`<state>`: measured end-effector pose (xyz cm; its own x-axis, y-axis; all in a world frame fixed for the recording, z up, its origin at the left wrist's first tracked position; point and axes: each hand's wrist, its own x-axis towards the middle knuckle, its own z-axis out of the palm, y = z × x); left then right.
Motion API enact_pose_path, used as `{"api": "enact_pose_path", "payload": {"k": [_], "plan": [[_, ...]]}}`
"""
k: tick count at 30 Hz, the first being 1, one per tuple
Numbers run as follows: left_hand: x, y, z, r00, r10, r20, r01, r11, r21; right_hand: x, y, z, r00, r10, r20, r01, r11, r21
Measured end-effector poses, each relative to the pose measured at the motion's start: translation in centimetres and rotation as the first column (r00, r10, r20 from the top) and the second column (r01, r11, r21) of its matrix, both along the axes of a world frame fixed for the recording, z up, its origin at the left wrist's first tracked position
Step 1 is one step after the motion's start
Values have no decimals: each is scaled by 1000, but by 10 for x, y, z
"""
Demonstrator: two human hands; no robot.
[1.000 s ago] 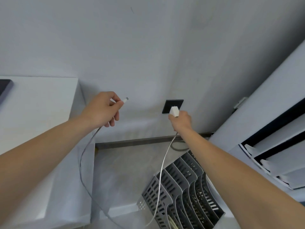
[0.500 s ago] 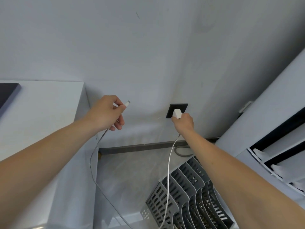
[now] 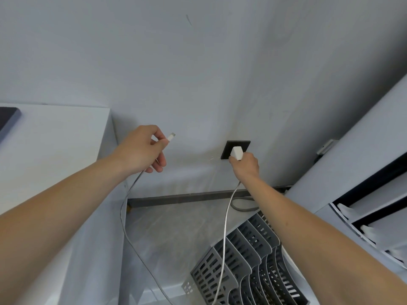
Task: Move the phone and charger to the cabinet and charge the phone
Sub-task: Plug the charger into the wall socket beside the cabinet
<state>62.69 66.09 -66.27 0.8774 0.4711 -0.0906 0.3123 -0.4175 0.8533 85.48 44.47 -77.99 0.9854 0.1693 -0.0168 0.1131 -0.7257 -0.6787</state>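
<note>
A grey slotted file rack [image 3: 246, 265] is lying near on the right, with the white cable [image 3: 224, 234] hanging past it. Farther off, the left hand [image 3: 141, 151] is pinching the cable's connector [image 3: 171, 137] in its fingers, and the right hand [image 3: 244, 165] is gripping the white charger [image 3: 236, 152] against the black wall socket [image 3: 240, 144].

A white cabinet [image 3: 55, 155] carries a dark flat object [image 3: 7, 122] at its left edge.
</note>
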Motion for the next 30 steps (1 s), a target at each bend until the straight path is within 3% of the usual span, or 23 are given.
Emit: {"api": "enact_pose_path", "payload": {"k": [22, 30], "plan": [[1, -1, 2, 1000, -2, -5, 1, 1000, -9, 15, 6, -10, 999, -3, 35, 1, 998, 58], [1, -3, 4, 1000, -2, -1, 2, 999, -39, 20, 5, -4, 996, 54, 76, -50, 997, -57]]}}
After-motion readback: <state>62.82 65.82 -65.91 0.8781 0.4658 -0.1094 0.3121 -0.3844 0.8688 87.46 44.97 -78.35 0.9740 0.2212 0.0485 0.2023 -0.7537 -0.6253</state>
